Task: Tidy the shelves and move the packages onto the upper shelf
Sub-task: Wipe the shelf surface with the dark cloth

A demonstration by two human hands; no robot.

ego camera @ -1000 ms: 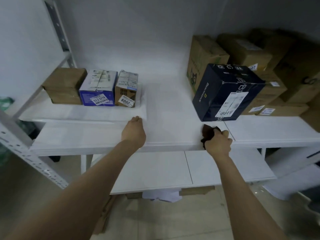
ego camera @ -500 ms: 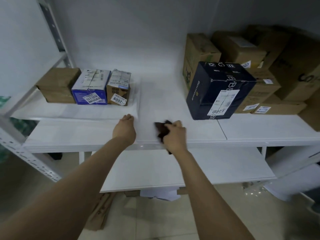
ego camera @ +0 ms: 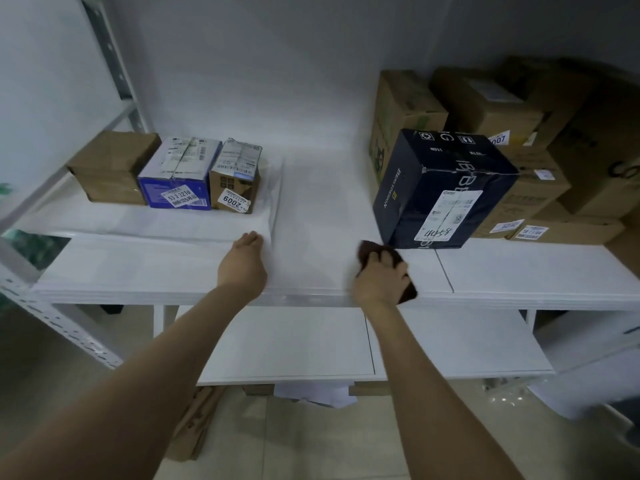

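My right hand (ego camera: 379, 280) grips a dark brown cloth (ego camera: 367, 250) pressed on the white upper shelf (ego camera: 322, 216), just in front of a dark navy box (ego camera: 443, 188). My left hand (ego camera: 244, 263) lies flat, fingers together, on the shelf at the corner of a white sheet (ego camera: 166, 223). On that sheet stand three small packages: a plain brown box (ego camera: 110, 168), a blue box (ego camera: 180, 174) and a small brown box labelled 2009 (ego camera: 237, 180). Several brown cartons (ego camera: 502, 109) are stacked at the back right.
A lower white shelf (ego camera: 311, 344) sits below and in front. A perforated metal upright (ego camera: 52, 320) runs at the left. Flattened cardboard (ego camera: 194, 420) and white paper (ego camera: 311, 394) lie on the tiled floor beneath.
My right hand with the cloth swept left along the shelf, then back right toward the navy box. My left hand stayed pressed on the shelf.
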